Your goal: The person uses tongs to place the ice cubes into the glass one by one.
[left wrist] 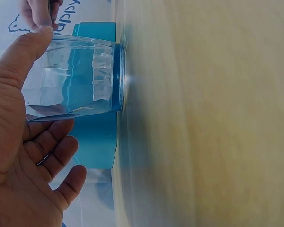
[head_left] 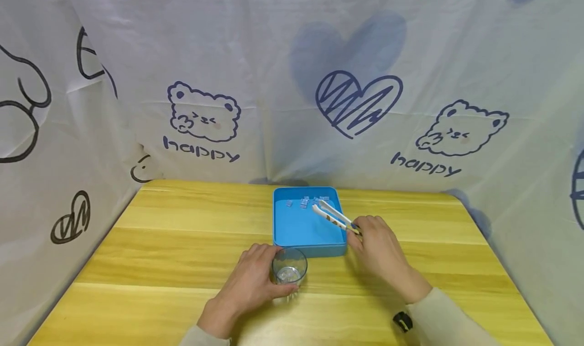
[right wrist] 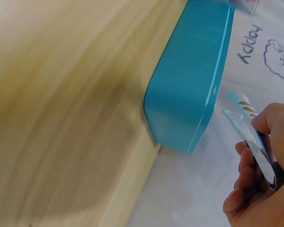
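A clear drinking glass [head_left: 289,266] stands on the table in front of the blue tray [head_left: 310,252]. My left hand [head_left: 257,277] holds it between thumb and fingers, the thumb up at the rim in the left wrist view. In its bottom lies something clear and faceted. My right hand [head_left: 376,242] grips a pair of white tongs [head_left: 330,217] with a brown pattern, also visible in the right wrist view [right wrist: 248,125]. The tongs' tips are spread over the tray, overlapping several small pale-blue cubes [head_left: 304,202] towards its back.
The wooden table [head_left: 191,219] runs back to a white cloth [head_left: 283,148] printed with hearts and bears, which also hangs at both sides. A small black item [head_left: 403,321] sits by the right sleeve [head_left: 444,318].
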A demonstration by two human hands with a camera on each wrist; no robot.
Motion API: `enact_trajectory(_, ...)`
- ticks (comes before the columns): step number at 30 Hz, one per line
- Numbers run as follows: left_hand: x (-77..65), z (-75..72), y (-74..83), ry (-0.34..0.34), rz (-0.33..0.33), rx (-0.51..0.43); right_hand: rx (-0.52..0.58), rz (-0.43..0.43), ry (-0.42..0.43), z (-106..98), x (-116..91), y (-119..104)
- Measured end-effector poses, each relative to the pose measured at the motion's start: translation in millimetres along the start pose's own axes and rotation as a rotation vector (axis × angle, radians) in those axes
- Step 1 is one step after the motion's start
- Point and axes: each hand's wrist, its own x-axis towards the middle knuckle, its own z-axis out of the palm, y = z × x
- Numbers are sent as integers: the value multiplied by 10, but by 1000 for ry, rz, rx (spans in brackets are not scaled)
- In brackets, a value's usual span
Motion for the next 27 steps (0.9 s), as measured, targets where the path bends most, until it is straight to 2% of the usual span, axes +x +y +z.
enact_trajectory(10, -18, 5, -15, 10, 9, 18, -35, 90, -81, 88, 172, 118)
enact_trajectory(19, -10, -3, -7, -2, 6, 12, -28, 93, -97, 136, 159, 180)
enact_trajectory(22, -9, -3, -5, -2, 6, 12, -44, 76, -97, 147, 146, 188)
enact_trajectory(27, -10, -2, -7, 1, 7, 16, -153, -32, -46, 186, 111, 206)
